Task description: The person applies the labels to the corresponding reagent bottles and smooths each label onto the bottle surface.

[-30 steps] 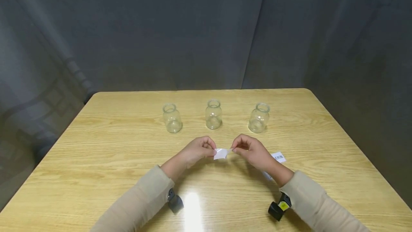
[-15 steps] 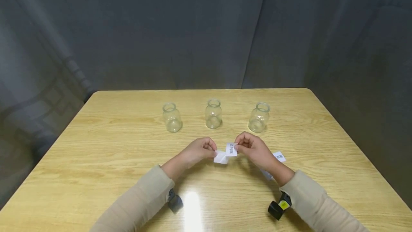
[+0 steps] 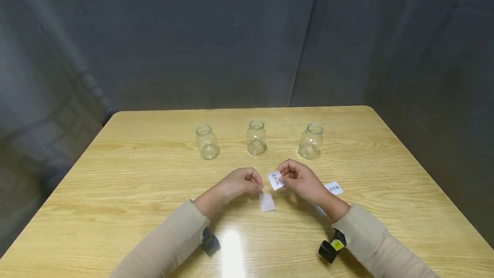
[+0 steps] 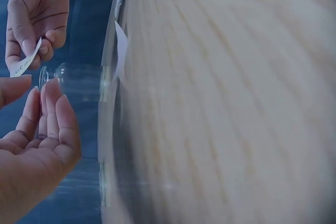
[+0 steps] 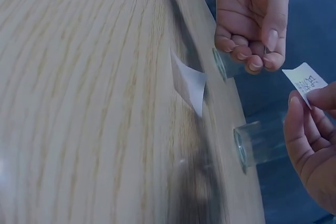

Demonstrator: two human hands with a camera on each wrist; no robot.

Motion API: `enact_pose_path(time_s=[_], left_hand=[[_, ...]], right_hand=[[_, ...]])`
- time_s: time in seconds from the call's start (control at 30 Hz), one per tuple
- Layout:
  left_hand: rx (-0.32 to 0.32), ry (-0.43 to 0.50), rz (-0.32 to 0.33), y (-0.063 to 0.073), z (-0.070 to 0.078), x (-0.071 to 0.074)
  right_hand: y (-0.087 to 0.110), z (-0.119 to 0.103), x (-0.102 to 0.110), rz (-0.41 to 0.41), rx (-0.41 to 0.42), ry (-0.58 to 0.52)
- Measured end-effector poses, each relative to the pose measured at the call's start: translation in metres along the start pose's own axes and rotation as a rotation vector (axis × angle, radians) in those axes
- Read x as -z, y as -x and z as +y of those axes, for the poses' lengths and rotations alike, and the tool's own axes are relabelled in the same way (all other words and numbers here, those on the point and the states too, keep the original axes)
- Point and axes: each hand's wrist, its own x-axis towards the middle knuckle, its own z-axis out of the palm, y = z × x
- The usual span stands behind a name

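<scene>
"试剂瓶" on the held white label (image 3: 275, 180) and another white label (image 3: 334, 188)

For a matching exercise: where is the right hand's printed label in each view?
Head: printed label, below and slightly right of centre.
Left wrist: printed label, near left edge, upper half.
Right wrist: printed label, right side, slightly above middle.
Shared landmark: right hand, pinching it.

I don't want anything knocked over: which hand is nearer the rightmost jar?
Right. The right hand is just in front of the rightmost jar; the left hand is farther away, forward-left of it, toward the person.
</scene>
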Motion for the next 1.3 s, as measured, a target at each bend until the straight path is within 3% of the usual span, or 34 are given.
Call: enact_pose_path(time_s=[0.13, 0.5, 1.17, 1.3], left_hand=[[-0.023, 0.008, 0.028, 0.001, 0.003, 0.001], [-0.098, 0.168, 0.037, -0.004, 0.003, 0.002], [-0.143, 0.114, 0.171, 0.006, 0.003, 0.011], [-0.189, 0.109, 0.194, 0.011, 0.001, 0.015]], right_hand=[[-0.002, 0.0, -0.002, 0.006, 0.002, 0.013], [-0.009, -0.004, -0.008, 0.01, 0.038, 0.07], [-0.021, -0.012, -0.025, -0.007, 0.062, 0.1], [-0.024, -0.011, -0.027, 0.008, 0.031, 0.065]])
